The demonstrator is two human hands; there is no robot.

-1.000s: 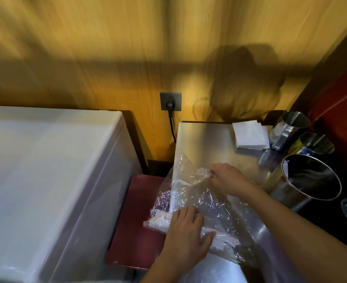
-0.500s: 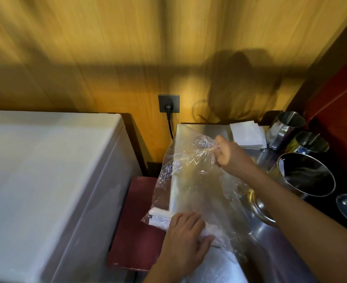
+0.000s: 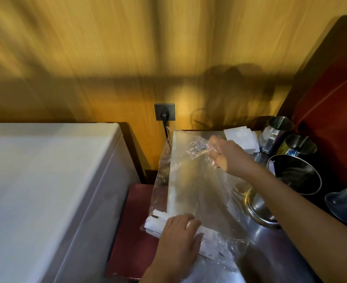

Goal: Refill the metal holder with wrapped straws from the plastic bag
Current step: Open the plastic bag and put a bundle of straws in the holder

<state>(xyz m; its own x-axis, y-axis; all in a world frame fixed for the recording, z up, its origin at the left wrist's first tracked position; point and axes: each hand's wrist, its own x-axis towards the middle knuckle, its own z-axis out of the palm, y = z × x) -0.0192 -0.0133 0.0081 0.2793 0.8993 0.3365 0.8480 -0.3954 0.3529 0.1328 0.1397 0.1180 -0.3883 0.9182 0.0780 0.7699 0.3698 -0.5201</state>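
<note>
Two hands at a steel surface (image 3: pixel 274 260), right hand (image 3: pixel 230 156) pinching the lifted top of a clear plastic bag (image 3: pixel 197 186), left hand (image 3: pixel 177 240) pressed flat, fingers spread, over wrapped straws (image 3: pixel 156 220) inside its lower end, metal holder (image 3: pixel 295 174) just right

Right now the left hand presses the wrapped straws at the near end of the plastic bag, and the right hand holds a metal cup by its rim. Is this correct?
Not quite. In the head view the right hand pinches the far end of the plastic bag, not a metal cup. The left hand does press the wrapped straws at the near end.
</note>
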